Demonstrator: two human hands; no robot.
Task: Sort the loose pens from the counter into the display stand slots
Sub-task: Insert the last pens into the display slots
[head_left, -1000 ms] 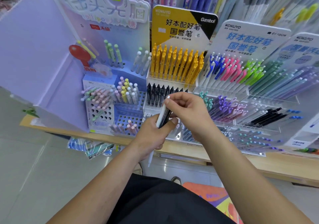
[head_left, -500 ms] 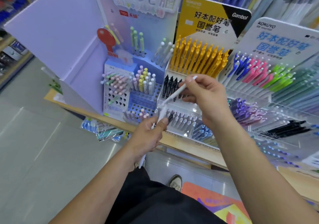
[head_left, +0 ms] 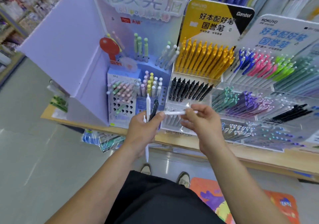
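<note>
Left hand (head_left: pixel 143 132) grips spare pens (head_left: pixel 151 107), right hand (head_left: pixel 202 122) pinches one white pen (head_left: pixel 174 112) (level) just below the black-pen row (head_left: pixel 189 90); next, probably finding its slot.

Glossy grey floor (head_left: pixel 34 154) (reflections); wooden shelf (head_left: pixel 241 156).

my right hand (head_left: pixel 202 122) has dropped away from the black pens (head_left: pixel 189 90) and turned the white pen (head_left: pixel 174 112) from slanted to level, one end now beside the thumb of my left hand (head_left: pixel 143 132).
</note>
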